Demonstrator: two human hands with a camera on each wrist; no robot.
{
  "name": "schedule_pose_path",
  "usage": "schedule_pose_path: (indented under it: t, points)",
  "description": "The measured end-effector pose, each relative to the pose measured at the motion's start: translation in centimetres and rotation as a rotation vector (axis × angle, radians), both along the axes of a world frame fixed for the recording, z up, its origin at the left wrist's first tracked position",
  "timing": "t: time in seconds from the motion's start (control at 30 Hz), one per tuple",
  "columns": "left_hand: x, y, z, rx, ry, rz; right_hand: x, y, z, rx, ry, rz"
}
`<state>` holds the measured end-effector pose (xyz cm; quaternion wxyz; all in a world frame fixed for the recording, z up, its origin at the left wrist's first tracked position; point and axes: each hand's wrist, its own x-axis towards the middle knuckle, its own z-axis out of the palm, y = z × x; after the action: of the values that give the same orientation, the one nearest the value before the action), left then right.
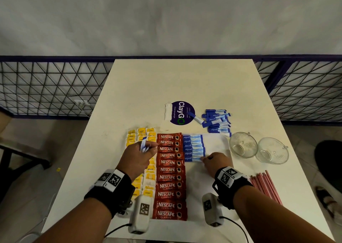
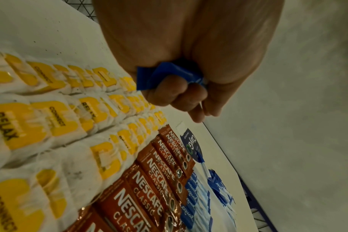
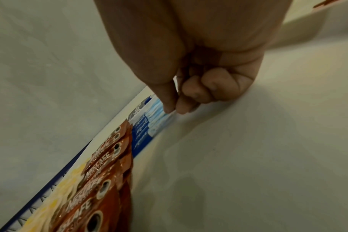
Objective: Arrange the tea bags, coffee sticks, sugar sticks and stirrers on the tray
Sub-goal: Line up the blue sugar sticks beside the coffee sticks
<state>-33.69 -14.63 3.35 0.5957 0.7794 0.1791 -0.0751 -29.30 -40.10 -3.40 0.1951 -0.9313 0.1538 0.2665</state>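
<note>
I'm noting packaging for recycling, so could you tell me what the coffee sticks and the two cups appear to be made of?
Coffee sticks: glossy foil or plastic laminate, judging by the glints on the red wrappers.
Cups: clear glass, or possibly hard plastic; the table shows through them, and they have a raised bumpy pattern.

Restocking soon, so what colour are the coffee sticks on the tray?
The coffee sticks are red with white lettering, clearest in the head view.

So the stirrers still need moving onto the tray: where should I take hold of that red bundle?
Pinch the red stirrers across their middle, from above on the right with the right hand. They lie flat, parallel and thin, so a mid-length grip should keep the bundle together and level.
</note>
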Motion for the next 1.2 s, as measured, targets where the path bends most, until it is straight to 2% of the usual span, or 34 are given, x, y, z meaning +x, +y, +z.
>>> schedule_pose_path:
  t: [0.4, 0.53, 0.57, 0.63, 0.7, 0.77, 0.87, 0.93, 1.0, 1.07, 1.2]
  points:
    - [0.0, -0.5, 0.2, 0.029, 0.002, -0.024, 0.2, -0.4, -0.8, 0.039, 0.002, -0.003]
    - [-0.2, -0.6, 0.4, 0.011, 0.075, -0.096, -0.6, -0.4, 1.0, 0.094, -0.081, -0.018]
    - [-0.2, -0.8, 0.5, 0.003, 0.109, -0.136, -0.9, -0.1, 1.7, 0.160, -0.129, -0.002]
    - [-0.3, -1.5, 1.0, 0.013, 0.162, -0.245, -1.6, 0.9, 3.7, 0.417, -0.197, 0.044]
    - [-0.3, -2.4, 1.6, 0.030, 0.192, -0.360, -2.1, 2.3, 5.9, 0.677, -0.198, 0.123]
    - [0.0, -3.4, 2.2, 0.030, 0.194, -0.466, -2.1, 3.4, 7.4, 0.831, -0.183, 0.174]
    - [0.4, -4.5, 2.9, -0.031, 0.197, -0.554, -1.8, 3.7, 8.5, 0.886, -0.253, 0.189]
    - [0.5, -4.5, 3.1, -0.126, 0.213, -0.523, -1.6, 3.3, 8.6, 0.904, -0.285, 0.100]
    - [0.5, -4.2, 3.2, -0.171, 0.237, -0.515, -1.5, 2.8, 8.7, 1.015, -0.272, -0.017]
    - [0.6, -4.1, 3.3, -0.103, 0.241, -0.581, -1.6, 2.5, 9.2, 1.078, -0.260, -0.015]
    - [0.9, -5.3, 3.2, 0.255, 0.075, -0.729, -2.1, 3.1, 9.6, 1.081, -0.241, 0.085]
